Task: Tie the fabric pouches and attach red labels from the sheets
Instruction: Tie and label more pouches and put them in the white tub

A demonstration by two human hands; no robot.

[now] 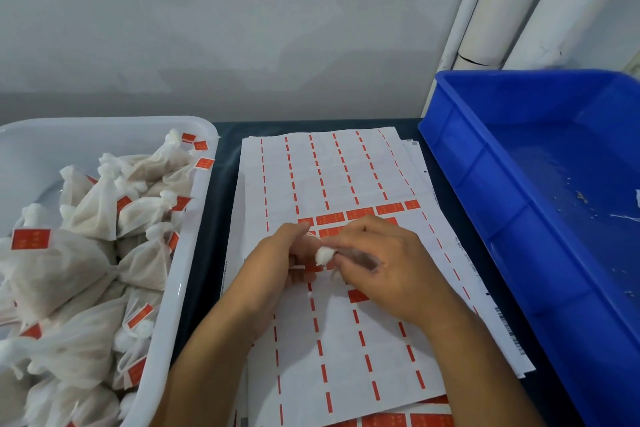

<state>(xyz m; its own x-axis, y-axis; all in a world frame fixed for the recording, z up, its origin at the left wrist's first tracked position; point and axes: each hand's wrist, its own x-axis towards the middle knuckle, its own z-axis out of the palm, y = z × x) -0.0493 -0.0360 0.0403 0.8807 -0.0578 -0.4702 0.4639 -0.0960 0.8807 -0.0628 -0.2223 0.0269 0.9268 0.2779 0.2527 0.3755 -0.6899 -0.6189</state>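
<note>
Fabric pouch (323, 255) sits mid-table, only a small white bunched tip of it showing betw. the two hands, just above the label sheet (346, 340). Left hand (277, 260) has fingers curled in around the pouch from the left side; right hand (377, 260) comes over from the right w/ fingers curled, pinching at the white tip. A thin white string end (297, 267) pokes out by the left fingers; can't tell how it's looped. The sheet is the top one of a stack, mostly peeled, w/ red dashes left in columns and a few whole red labels (360, 213) in rows just past the hands, one more (356, 295) under the right wrist. Another sheet w/ full red labels peeks out at the near edge. To the left, touching the dark table (207, 253) edge-on, a white tray (180, 288) piled w/ finished pouches (86, 253), tied at the neck, most showing a red tag. To the right, a blue bin (485, 184), tilted-looking in this wide view, holds only crumbs and a bit of white thread. White pipes (502, 10) run up the wall corner behind the bin.
</note>
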